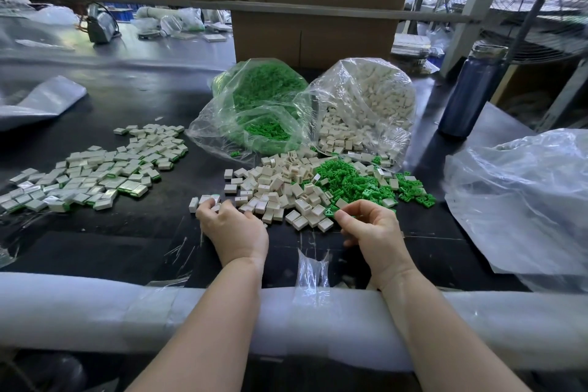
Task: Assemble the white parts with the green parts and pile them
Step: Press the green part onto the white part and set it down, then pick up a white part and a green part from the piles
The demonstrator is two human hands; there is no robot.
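Both forearms over the white foam edge roll [95, 309]. Left hand [234, 229] fingers curled round white parts at the near-left edge of the loose white parts [280, 188]. Right hand [370, 227] pinches one green part [330, 211] between thumb and forefinger, beside the loose green parts [353, 181]. Assembled pile [95, 169] further left on the black table [136, 232]. Behind: green bag [257, 105], white bag [366, 105], blue bottle [471, 92], cardboard box [311, 38].

Light: bright, even daylight
Glare: on plastic bags [366, 95] beyond the fingers
Edges: bowed, softly blurred
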